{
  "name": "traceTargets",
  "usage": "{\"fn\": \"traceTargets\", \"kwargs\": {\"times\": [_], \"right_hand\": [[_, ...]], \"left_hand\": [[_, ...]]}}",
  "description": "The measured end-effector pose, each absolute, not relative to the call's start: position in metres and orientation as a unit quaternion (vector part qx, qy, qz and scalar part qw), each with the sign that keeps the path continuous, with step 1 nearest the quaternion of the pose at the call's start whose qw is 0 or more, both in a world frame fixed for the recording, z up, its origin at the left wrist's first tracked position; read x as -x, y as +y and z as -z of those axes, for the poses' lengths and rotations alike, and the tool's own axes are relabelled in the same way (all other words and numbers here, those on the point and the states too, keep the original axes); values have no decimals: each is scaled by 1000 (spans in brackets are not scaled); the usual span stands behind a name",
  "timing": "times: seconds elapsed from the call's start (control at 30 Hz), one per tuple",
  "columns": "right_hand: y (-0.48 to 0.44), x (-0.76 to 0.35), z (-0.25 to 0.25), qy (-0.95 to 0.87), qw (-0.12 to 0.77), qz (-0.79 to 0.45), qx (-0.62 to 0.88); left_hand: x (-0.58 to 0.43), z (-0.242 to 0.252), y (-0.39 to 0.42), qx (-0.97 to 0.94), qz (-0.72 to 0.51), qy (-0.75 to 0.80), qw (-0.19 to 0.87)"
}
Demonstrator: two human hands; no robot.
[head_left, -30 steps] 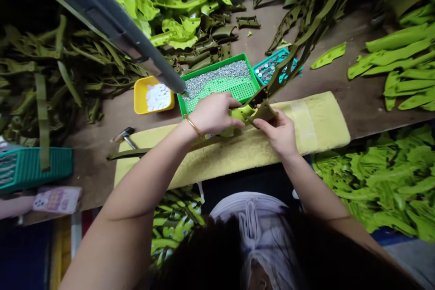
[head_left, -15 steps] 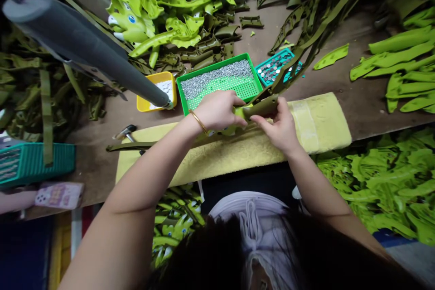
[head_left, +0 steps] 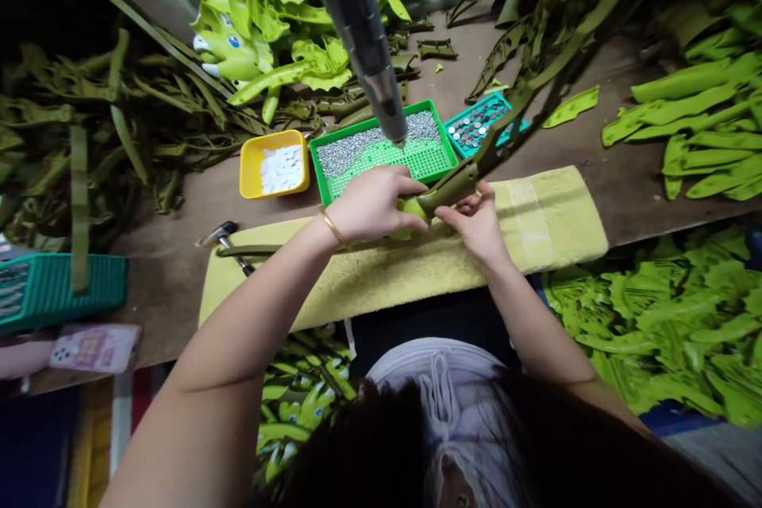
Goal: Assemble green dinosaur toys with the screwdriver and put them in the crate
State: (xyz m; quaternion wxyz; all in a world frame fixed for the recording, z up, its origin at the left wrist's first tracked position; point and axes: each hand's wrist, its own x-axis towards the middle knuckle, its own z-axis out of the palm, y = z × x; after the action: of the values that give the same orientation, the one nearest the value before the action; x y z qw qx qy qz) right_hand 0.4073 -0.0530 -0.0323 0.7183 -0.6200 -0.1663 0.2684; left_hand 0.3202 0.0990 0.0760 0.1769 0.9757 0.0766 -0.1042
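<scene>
My left hand (head_left: 372, 202) is closed over a light green plastic toy piece (head_left: 410, 209) on the yellow towel (head_left: 536, 230). My right hand (head_left: 473, 222) pinches an olive green strap part (head_left: 456, 184) that joins the toy piece and runs up to the right. A grey hanging screwdriver (head_left: 360, 24) points its tip down at the green tray (head_left: 440, 163) of small silver screws, just beyond my hands.
A yellow tray (head_left: 247, 171) holds white bits; a teal tray (head_left: 500, 105) holds round metal pieces. A hammer (head_left: 223, 238) lies left of the towel. Olive straps and green toy shells are piled around, with a teal basket (head_left: 59, 286) at left.
The hanging screwdriver swung from the left to above the green tray. My hands shifted slightly and the olive strap part now lies flatter against the toy piece.
</scene>
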Motion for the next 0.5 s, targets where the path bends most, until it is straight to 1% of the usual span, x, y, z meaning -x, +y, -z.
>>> {"fn": "traceTargets", "kwargs": {"times": [0.07, 0.1, 0.17, 0.23, 0.3, 0.37, 0.5], "right_hand": [[-56, -407, 24, -238, 712, -333, 570], [-57, -407, 19, -285, 707, -337, 552], [-58, -405, 9, -361, 701, -298, 538], [-56, -402, 4, -392, 708, -245, 534], [-53, -396, 3, -394, 717, -209, 536], [-49, -388, 6, -374, 727, -199, 541], [-41, -373, 10, -281, 731, -259, 565]], "left_hand": [[-311, -80, 92, -975, 81, 53, 199], [-306, -82, 88, -974, 64, 48, 213], [-299, -85, 81, -970, 28, 48, 236], [-293, -87, 78, -970, 9, 47, 239], [-289, -87, 77, -972, 12, 40, 232], [-288, -88, 77, -972, 20, 38, 230], [-300, -100, 68, -979, 39, 20, 201]]}}
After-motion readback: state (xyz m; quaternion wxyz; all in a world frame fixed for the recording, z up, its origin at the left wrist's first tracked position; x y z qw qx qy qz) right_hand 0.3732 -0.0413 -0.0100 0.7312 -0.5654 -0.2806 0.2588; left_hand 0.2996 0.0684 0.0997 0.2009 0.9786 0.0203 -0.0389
